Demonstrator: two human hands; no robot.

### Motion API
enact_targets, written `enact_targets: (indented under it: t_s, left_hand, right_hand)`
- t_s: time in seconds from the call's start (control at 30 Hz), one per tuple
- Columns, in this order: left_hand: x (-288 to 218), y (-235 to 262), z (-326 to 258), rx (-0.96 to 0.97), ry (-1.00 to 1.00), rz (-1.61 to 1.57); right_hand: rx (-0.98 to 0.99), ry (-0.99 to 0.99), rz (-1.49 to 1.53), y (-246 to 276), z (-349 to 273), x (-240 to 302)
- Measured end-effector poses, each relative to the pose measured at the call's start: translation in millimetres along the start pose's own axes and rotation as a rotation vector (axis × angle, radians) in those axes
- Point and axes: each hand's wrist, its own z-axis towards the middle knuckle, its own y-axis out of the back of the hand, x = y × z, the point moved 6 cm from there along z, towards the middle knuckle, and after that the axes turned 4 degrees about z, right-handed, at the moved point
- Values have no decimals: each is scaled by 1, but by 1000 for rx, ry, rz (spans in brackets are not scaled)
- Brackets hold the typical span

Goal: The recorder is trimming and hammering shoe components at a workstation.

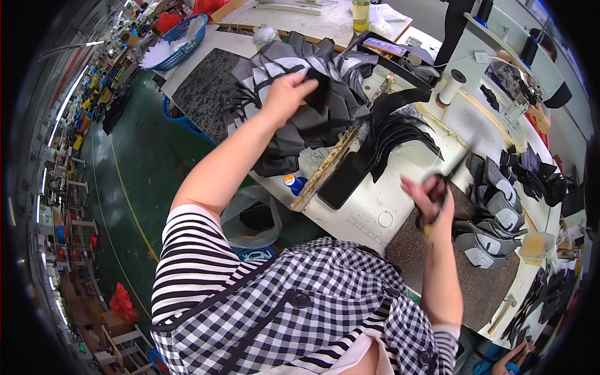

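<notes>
My left hand [285, 94] reaches out over a fanned pile of grey and black fabric pieces [300, 112] and grips one black piece [317, 89] at the top of the pile. My right hand [428, 199] is blurred above the white worktable [369, 212], closed around a pair of black-handled scissors [447, 181] whose blades point up and to the right. A curved stack of black strips [394, 134] lies between the two hands. A black phone [342, 180] rests flat beside a worn wooden ruler [325, 172].
More grey and black cut pieces [494, 212] lie on a dark mat [481, 281] at the right. A sewing machine [500, 62], a white thread spool [451, 86], a yellowish bottle [360, 15] and a blue basket [181, 40] stand at the back. A green floor [137, 181] lies to the left.
</notes>
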Motion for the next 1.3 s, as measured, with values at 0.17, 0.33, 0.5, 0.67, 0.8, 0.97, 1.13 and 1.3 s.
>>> enact_targets:
  t_s: [0.17,0.33,0.5,0.67,0.8,0.97,1.13,1.3]
  left_hand:
    - [-31,-21,-39,-80,-435,411]
    - [-21,-29,-59,-159,-698,633]
    - [-7,-24,-74,-214,-805,841]
    - [43,9,-65,-399,-254,1005]
    - [40,-5,-56,-458,-220,969]
    - [81,-11,-62,-411,-307,1280]
    - [80,9,-57,-303,-108,1243]
    - [24,5,-64,-253,-175,1173]
  right_hand:
    - [133,-180,31,-90,106,-22]
    - [234,-352,67,-147,150,-40]
    - [359,-261,-450,-170,169,-73]
    - [338,-445,-56,-190,159,-62]
    - [360,-266,-38,-199,162,-5]
    - [312,62,188,-195,171,94]
    - [301,118,419,-174,144,107]
    - [664,318,243,-89,127,223]
